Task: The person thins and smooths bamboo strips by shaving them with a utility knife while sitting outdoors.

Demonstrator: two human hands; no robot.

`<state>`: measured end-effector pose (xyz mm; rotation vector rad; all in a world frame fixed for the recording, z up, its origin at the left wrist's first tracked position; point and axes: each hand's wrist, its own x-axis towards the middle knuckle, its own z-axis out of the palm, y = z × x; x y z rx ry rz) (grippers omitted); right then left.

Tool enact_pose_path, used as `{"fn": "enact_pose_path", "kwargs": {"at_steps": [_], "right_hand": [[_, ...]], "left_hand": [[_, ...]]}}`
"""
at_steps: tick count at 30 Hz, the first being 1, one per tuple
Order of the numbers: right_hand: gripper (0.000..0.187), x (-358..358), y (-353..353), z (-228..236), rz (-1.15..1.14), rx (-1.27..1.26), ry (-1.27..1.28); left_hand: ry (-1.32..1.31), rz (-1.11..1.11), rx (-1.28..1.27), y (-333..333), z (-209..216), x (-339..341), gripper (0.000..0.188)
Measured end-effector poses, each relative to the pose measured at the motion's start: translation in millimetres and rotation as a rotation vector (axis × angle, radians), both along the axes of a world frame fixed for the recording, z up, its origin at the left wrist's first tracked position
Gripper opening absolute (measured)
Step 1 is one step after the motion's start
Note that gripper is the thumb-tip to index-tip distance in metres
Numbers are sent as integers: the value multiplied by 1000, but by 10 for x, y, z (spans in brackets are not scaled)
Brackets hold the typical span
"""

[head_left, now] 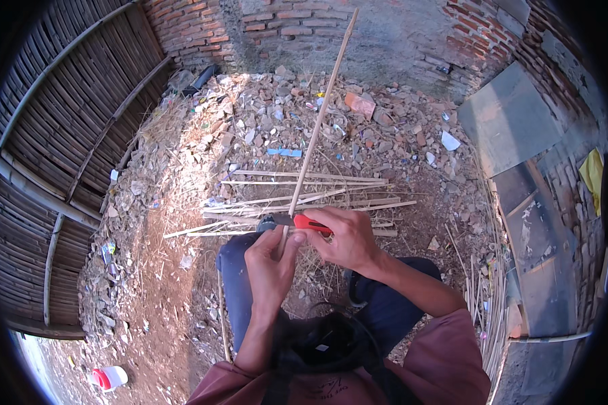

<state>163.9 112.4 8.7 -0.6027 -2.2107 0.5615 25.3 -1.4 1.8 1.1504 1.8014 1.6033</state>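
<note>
A long, thin bamboo strip [323, 111] slants up and away from my hands toward the far wall. Its near end is pinched in my left hand [269, 262], between thumb and fingers. My right hand [348, 237] is closed around the red and black handle of a knife [311, 223]. The grey blade points left and lies against the strip just above my left fingers. Both hands are close together over the gap between my bent knees. The strip's lowest end is hidden in my left hand.
Several split bamboo strips [304, 196] lie crosswise on the ground beyond my knees. Rubble [270, 121] spreads to a brick wall [304, 23]. A bamboo-slat panel [54, 101] stands left, sheets [510, 118] lean right, and a red-and-white container [111, 378] lies at lower left.
</note>
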Motion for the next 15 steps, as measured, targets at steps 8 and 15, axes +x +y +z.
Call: {"fn": "enact_pose_path", "kwargs": {"at_steps": [8,15], "right_hand": [[23,-10,93,-63,32,23,78],[23,-6,135,-11,8,-10,13]], "left_hand": [[131,18,-4,-48,-45,-31,31],[179,19,-41,-107,-99,-77,30]]}}
